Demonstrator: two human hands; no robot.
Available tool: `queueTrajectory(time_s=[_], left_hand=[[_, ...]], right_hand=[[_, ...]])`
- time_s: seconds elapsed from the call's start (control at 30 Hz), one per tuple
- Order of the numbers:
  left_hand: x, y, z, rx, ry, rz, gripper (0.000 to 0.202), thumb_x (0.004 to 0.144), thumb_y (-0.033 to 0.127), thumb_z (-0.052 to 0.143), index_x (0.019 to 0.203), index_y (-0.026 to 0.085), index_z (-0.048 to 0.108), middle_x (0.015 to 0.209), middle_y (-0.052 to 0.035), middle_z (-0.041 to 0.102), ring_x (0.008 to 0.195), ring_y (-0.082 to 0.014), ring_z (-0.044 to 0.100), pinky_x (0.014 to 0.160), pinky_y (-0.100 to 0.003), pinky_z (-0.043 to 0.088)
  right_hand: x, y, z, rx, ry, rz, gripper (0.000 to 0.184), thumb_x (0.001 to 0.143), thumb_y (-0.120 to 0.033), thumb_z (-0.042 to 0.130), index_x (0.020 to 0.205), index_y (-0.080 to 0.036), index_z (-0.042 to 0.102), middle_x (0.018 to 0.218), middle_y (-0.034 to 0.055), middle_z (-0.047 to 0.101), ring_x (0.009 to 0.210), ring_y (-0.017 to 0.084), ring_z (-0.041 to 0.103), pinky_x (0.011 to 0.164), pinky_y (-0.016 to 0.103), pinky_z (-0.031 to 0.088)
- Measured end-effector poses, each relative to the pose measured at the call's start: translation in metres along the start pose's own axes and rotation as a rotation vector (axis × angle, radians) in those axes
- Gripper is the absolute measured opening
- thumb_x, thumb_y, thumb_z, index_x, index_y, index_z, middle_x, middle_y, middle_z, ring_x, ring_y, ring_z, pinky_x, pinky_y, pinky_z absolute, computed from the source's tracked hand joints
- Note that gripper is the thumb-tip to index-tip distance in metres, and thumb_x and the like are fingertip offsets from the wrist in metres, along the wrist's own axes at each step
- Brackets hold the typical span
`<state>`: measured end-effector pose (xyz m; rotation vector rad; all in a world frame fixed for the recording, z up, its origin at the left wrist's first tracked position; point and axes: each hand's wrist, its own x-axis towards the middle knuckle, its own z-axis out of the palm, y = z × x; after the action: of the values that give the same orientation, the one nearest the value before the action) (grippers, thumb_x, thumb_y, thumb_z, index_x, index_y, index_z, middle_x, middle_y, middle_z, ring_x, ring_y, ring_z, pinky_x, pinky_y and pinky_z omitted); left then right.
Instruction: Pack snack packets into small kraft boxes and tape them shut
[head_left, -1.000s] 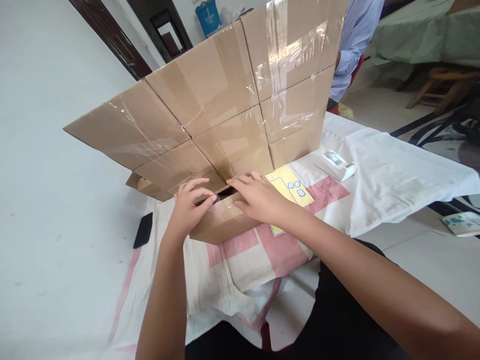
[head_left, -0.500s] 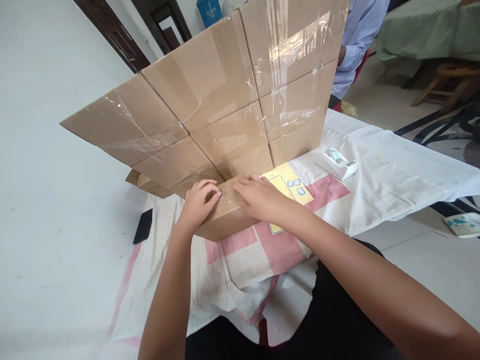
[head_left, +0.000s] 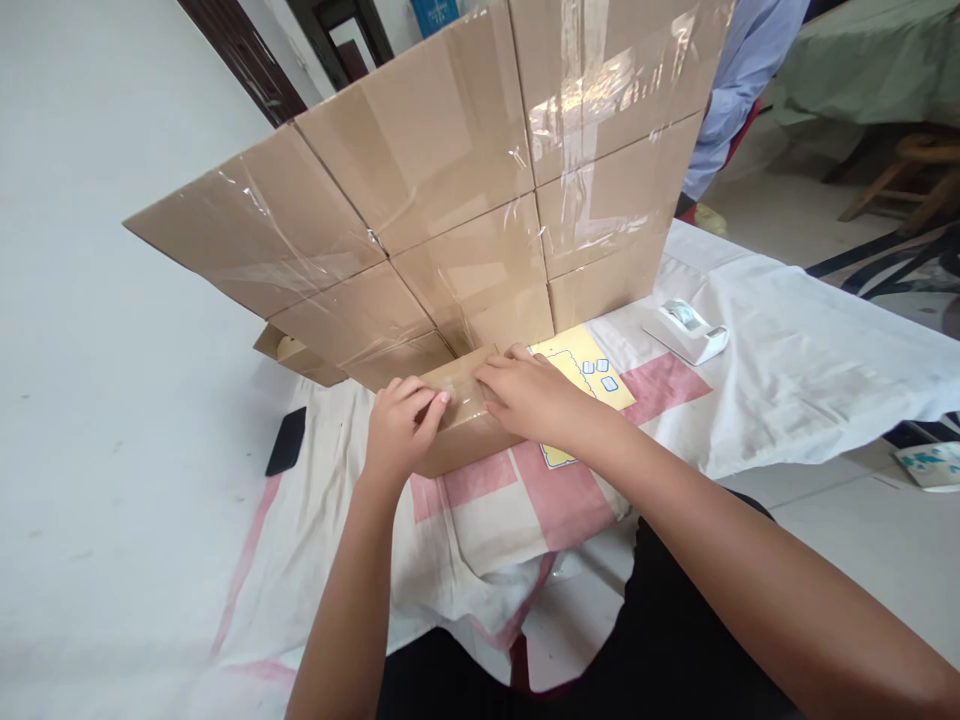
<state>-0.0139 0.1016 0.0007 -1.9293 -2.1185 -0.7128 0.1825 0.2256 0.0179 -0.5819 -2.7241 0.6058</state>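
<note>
A black phone [head_left: 286, 441] lies at the left edge of the white and pink cloth [head_left: 787, 360] that covers the table. To its right, a wall of taped cardboard boxes [head_left: 420, 200] stands, leaning away from the person, with clear tape shining across its seams. A small cardboard box [head_left: 459, 432] sits on the cloth at the foot of this wall, touching it, straight in front of the person.

The left hand [head_left: 401, 430] rests on the small box's left end, its fingers lightly bent over the top edge and pressing down rather than clasping. The right hand [head_left: 536, 395] lies palm down on the box's top, fingers spread and nearly straight, closed around nothing.

Just right of this hand, a yellow card [head_left: 581, 362] with small pale blue shapes lies flat, partly under the wrist. Further right a white tape dispenser [head_left: 686, 330] stands on the cloth, well apart from the hands. Behind the wall, at the upper right, another person's light blue sleeve [head_left: 739, 70] shows.
</note>
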Motion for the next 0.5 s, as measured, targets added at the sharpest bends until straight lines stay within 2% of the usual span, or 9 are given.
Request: queueTrajectory(time_s=[0.17, 0.3, 0.5], left_hand=[[-0.015, 0.002, 0.002, -0.079, 0.026, -0.017, 0.028, 0.103, 0.036, 0.052, 0.098, 0.026, 0.077, 0.114, -0.0033, 0.076, 0.105, -0.0234, 0.062, 0.098, -0.045, 0.045], [-0.018, 0.002, 0.003, -0.073, 0.017, -0.024, 0.028, 0.102, 0.037, 0.054, 0.091, 0.027, 0.078, 0.126, -0.0003, 0.076, 0.114, -0.0251, 0.062, 0.105, -0.049, 0.044], [-0.021, 0.003, 0.002, -0.109, -0.006, 0.008, 0.028, 0.102, 0.036, 0.055, 0.086, 0.027, 0.076, 0.128, 0.0003, 0.075, 0.114, -0.0235, 0.063, 0.108, -0.049, 0.044]], right_hand=[[0.000, -0.001, -0.002, -0.006, -0.018, -0.009, 0.013, 0.096, -0.013, 0.059, 0.102, -0.017, 0.070, 0.119, 0.0133, 0.069, 0.117, 0.035, 0.053, 0.092, 0.048, 0.045], [0.001, -0.001, 0.000, -0.010, -0.017, -0.009, 0.015, 0.095, -0.013, 0.059, 0.100, -0.016, 0.073, 0.119, 0.0139, 0.068, 0.116, 0.035, 0.052, 0.094, 0.050, 0.046], [0.003, -0.003, 0.000, -0.015, -0.029, 0.000, 0.014, 0.093, -0.014, 0.062, 0.098, -0.017, 0.075, 0.120, 0.0135, 0.067, 0.115, 0.035, 0.051, 0.095, 0.051, 0.048]])
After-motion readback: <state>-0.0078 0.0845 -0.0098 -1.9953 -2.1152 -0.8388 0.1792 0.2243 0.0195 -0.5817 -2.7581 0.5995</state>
